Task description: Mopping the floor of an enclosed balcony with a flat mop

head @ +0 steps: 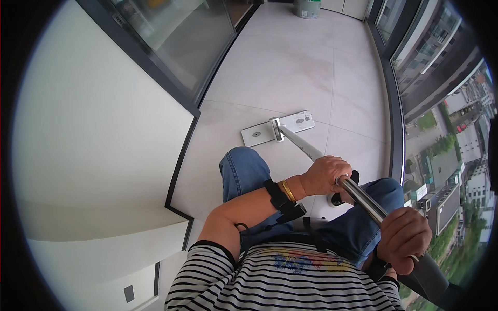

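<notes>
A flat mop's pole (pixel 363 200) slants from the floor up to the lower right, and both of my hands are wrapped around it. My left hand (pixel 325 175), with a gold bangle and a black strap at the wrist, grips the pole partway down, where a white section meets the shiny metal. Higher up, near the dark grey end grip, my right hand (pixel 404 237) is closed around the pole; a ring shows on one finger. The rectangular white mop head (pixel 256 134) lies on the pale floor tiles ahead of my knees, joined to the pole by a hinged bracket.
On the left stand a cream wall (pixel 105 136) with black skirting and a dark-framed sliding glass door (pixel 183 46). Tall windows (pixel 432 128) line the right side, with buildings far below. A grey-green bucket (pixel 307 8) is on the floor (pixel 280 66) at the far end.
</notes>
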Available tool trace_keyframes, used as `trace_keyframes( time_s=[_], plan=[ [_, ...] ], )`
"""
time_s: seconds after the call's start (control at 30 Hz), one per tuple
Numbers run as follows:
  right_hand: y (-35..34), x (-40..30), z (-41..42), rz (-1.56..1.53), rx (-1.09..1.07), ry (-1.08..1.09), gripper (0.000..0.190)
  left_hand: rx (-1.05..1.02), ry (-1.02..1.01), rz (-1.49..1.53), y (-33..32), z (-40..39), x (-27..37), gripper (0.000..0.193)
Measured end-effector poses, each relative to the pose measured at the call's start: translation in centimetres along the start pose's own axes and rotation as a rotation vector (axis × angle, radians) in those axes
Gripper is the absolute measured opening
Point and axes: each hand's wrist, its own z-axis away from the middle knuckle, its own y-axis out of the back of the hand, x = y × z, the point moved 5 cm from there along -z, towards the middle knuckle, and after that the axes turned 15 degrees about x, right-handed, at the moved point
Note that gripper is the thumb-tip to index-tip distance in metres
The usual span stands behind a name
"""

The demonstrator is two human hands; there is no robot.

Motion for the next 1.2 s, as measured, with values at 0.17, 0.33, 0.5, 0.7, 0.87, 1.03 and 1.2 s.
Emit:
trace_keyframes(
  time_s=[0.17, 0.33, 0.5, 0.7, 0.87, 1.03, 1.2],
  plan=[
    [-0.3, 2.6, 2.1, 0.308, 0.610, 0.016, 0.040, 0.048, -0.073, -0.139, 1.4, -0.6, -2.0, 0.060],
    [-0.3, 8.8, 6.7, 0.426, 0.623, -0.073, 0.025, 0.190, 0.015, -0.385, 2.6, 0.3, -7.2, 0.031],
    [-1.3, 8.8, 9.3, 0.518, 0.651, -0.081, 0.021, 0.167, -0.001, -0.370, 0.8, 1.6, -8.1, 0.032],
    [-3.3, -5.1, 6.8, 0.560, 0.736, -0.095, 0.036, -0.142, -0.077, 0.095, -5.2, 1.8, 3.1, 0.033],
    [-6.8, -5.4, 9.1, 0.571, 0.877, 0.040, 0.039, -0.145, -0.211, 0.057, -5.7, 4.3, 4.3, 0.042],
    [-5.1, 1.8, 12.8, 0.622, 0.730, -0.007, 0.027, -0.096, -0.028, -0.184, -4.9, 4.2, -1.6, 0.040],
    [-7.1, 9.3, 15.7, 0.878, 0.447, -0.165, 0.019, -0.109, 0.293, -0.639, -3.7, 7.6, -8.7, 0.049]
  ],
)
